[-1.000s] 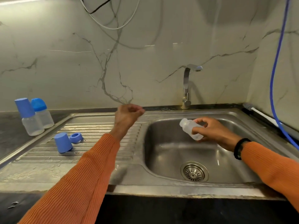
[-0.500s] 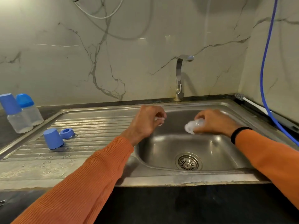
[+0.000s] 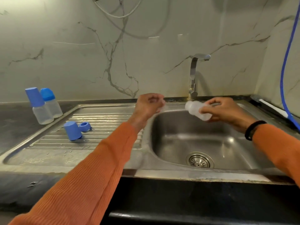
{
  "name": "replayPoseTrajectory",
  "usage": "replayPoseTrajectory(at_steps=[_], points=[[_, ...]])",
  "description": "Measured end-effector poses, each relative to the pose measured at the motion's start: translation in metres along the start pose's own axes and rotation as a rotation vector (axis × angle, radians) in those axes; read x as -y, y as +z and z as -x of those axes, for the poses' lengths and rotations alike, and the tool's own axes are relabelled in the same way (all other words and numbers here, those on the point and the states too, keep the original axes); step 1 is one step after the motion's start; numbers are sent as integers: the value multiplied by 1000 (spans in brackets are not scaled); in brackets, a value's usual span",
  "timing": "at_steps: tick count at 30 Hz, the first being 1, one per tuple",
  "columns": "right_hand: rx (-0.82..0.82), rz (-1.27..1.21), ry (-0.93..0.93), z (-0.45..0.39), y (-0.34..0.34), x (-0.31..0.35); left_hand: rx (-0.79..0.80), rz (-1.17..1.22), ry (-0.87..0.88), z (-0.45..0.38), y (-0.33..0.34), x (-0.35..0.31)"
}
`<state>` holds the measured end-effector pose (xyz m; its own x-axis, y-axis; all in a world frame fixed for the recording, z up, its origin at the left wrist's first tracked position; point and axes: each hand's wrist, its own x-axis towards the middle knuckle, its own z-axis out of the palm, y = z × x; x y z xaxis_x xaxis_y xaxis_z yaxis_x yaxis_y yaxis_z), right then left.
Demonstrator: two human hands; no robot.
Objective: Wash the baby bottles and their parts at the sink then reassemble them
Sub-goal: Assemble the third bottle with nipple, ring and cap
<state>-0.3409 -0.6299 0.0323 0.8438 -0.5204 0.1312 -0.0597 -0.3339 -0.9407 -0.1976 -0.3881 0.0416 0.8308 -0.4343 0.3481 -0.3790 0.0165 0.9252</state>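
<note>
My right hand [image 3: 225,111] grips an open clear bottle body [image 3: 195,109], tilted with its mouth to the left, over the back of the steel sink basin [image 3: 186,138]. My left hand [image 3: 148,105] is curled above the basin's left rim and seems to pinch a small clear part [image 3: 162,107], mostly hidden by the fingers. A blue cap [image 3: 72,130] and a blue screw ring [image 3: 84,126] lie on the ribbed drainboard [image 3: 103,125]. Two assembled bottles with blue caps [image 3: 39,106] [image 3: 51,103] stand on the dark counter at far left.
The tap [image 3: 194,75] rises behind the basin; no water shows. A brush with a white handle [image 3: 271,107] lies on the right rim, beside a blue hose [image 3: 285,62] down the wall. The drain strainer [image 3: 199,159] is in the basin floor.
Both hands dipped toward the basin half a second ago and have come back up. The bottle is level with the tap's base again, still in my right hand.
</note>
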Motion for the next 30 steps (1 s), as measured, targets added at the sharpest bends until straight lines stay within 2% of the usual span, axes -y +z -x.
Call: replayPoseTrajectory(at_steps=[1, 3, 6, 9, 11, 15, 20, 22, 25, 28, 30], points=[[50, -133, 14, 3, 5, 8, 14, 171, -162, 1, -5, -6], [149, -346, 18, 9, 21, 20, -17, 321, -367, 8, -20, -12], [235, -385, -33, 20, 60, 39, -34, 284, -449, 30, -43, -15], [297, -289, -119, 28, 110, 57, 127, 113, -385, 54, -67, -11], [362, -212, -178, 30, 143, 70, 115, 53, -334, 60, -83, -7], [536, -133, -260, 25, 199, 106, -246, -8, -189, 69, -136, -9], [759, -97, -252, 6, 279, 134, -498, -230, -83, 87, -217, 1], [730, 34, -291, -4, 317, 134, -557, -261, -50, 91, -240, 3], [590, 449, -500, -18, 369, 130, -578, -204, -42, 96, -264, 4], [625, 686, -579, -24, 399, 122, -563, -142, -61, 99, -277, 7], [632, 729, -576, -28, 408, 119, -560, -129, -76, 101, -281, 9]])
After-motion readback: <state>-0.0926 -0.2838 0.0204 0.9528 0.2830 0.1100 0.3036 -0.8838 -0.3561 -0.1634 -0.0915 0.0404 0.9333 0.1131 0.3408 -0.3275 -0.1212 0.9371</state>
